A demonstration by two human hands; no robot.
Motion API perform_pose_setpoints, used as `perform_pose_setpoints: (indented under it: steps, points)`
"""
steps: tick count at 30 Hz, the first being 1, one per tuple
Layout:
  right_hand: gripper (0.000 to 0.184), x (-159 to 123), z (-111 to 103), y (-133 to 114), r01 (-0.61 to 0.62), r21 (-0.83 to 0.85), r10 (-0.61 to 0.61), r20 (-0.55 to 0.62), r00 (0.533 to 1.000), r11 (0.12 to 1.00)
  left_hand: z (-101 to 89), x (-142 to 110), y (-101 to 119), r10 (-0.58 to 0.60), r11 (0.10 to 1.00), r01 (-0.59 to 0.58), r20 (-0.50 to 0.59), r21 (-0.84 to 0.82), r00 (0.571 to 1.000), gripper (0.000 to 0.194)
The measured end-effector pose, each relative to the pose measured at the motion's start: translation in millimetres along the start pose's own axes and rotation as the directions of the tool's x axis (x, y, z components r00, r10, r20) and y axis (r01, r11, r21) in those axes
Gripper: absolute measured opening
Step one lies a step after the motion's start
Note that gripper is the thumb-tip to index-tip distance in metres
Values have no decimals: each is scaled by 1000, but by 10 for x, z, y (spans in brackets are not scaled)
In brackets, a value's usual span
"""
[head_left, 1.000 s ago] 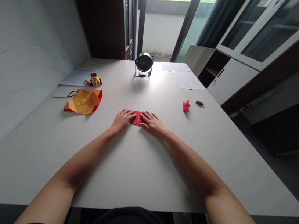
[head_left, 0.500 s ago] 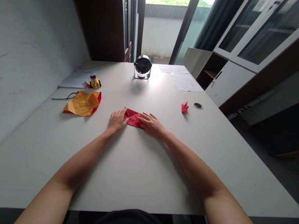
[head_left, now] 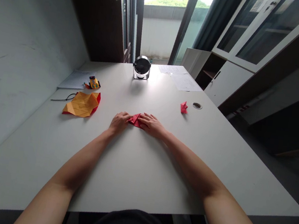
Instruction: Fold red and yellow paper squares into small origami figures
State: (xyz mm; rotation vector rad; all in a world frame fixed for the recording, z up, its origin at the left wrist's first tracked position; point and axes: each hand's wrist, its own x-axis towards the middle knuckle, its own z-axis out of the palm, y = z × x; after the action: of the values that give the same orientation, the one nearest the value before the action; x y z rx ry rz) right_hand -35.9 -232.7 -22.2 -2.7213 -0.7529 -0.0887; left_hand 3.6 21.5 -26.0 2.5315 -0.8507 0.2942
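Observation:
Between my hands, a piece of red origami paper [head_left: 136, 120] lies on the white table [head_left: 141, 166], its left end folded over at a slant. My left hand [head_left: 119, 121] pinches that left end between thumb and fingers. Flat on the right part of the paper rests my right hand [head_left: 151, 125], fingers stretched out, covering that end. A small folded red paper figure [head_left: 184, 107] stands apart to the right. To the left lies a creased sheet of orange and red paper [head_left: 81, 104].
Behind the creased sheet are a black cable tie [head_left: 63, 99], a small yellow toy [head_left: 94, 82] and white papers [head_left: 76, 79]. A round black device on a metal stand [head_left: 141, 67] is at the back. More papers [head_left: 185, 82] and a cable hole [head_left: 197, 105] are at the right.
My left hand has brought the red paper's left end up and over toward the right, so less of the strip shows. My right hand has stayed in place.

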Motion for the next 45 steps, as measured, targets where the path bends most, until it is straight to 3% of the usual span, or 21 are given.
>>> perform_pose_setpoints:
  steps: [2,6,11,18,26,35,45]
  points:
    - [46,4,19,25,-18,-15,18,-32,999,1000,7,-3,2,46,999,-46,46,-2,998,37]
    - [45,18,36,53,-83,-30,79,-115,990,996,-9,-4,37,160,987,-159,161,-15,974,42]
    - [47,23,16,9,-24,-26,21,-117,993,999,-3,-7,92,243,970,-239,253,-47,937,48]
    - [59,26,75,52,-91,-35,92,28,995,995,105,2,50,187,982,-183,254,-39,949,50]
    - [59,45,72,-31,-104,-71,102,-31,994,992,179,-11,96,274,961,-271,257,-45,927,55]
    - [61,57,107,36,-131,-84,131,-4,991,988,150,-15,152,232,973,-229,257,-44,938,59]
    - [72,46,73,216,-279,-131,274,-59,960,951,102,-26,249,189,980,-197,244,6,951,50]
